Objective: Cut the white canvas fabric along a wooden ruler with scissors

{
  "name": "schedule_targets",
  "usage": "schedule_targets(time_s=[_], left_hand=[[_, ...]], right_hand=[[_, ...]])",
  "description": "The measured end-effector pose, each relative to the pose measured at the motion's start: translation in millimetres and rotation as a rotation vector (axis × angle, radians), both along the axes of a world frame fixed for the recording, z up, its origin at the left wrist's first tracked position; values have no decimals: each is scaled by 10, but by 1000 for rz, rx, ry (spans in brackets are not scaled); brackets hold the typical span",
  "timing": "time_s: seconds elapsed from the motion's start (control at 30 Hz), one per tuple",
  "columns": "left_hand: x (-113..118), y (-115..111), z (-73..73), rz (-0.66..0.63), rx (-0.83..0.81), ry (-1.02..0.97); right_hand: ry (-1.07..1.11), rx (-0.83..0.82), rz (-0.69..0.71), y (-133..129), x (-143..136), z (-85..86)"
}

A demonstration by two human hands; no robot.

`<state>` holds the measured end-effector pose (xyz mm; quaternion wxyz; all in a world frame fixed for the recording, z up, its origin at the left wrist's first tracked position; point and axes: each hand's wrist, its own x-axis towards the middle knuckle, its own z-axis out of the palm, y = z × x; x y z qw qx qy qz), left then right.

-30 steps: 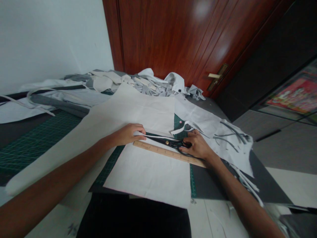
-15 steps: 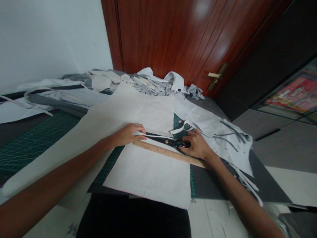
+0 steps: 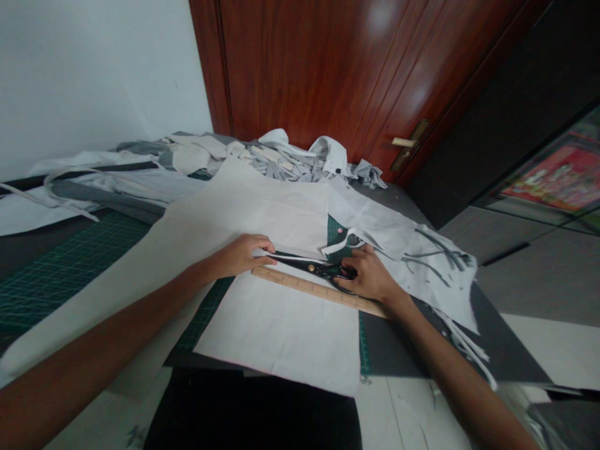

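Note:
Black scissors [image 3: 319,269] lie along a cut edge of the white fabric [image 3: 281,325], their handles in my right hand [image 3: 368,274] and their blades pointing left. My left hand [image 3: 248,253] pinches a narrow fabric strip [image 3: 300,257] near the blade tips. Just below the scissors, a wooden ruler [image 3: 309,289] rests on the fabric, its right end reaching under my right wrist. A larger cream fabric piece [image 3: 201,219] spreads above and to the left.
Green cutting mats [image 3: 70,269] show on the dark table [image 3: 398,344]. Fabric scraps [image 3: 281,159] are heaped at the back by the wooden door [image 3: 300,69]. Grey strips [image 3: 440,250] lie on white cloth at the right.
The scissors and my right hand have moved slightly left along the fabric. My left hand keeps its pinch on the strip.

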<state>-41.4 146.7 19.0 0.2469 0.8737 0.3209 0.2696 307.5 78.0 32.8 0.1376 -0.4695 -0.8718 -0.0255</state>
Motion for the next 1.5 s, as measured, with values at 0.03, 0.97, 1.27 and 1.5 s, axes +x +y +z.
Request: schedule_targets(time_s=[0.03, 0.97, 1.27, 1.5], left_hand=[[1, 1, 1, 0, -1, 2], [0, -1, -13, -10, 21, 2], [-89, 50, 27, 2, -9, 74], [-148, 60, 17, 0, 1, 87]], right_hand=[[1, 1, 7, -1, 3, -1], [0, 14, 73, 29, 85, -53], [-6, 29, 33, 6, 53, -39], [21, 5, 9, 12, 43, -47]])
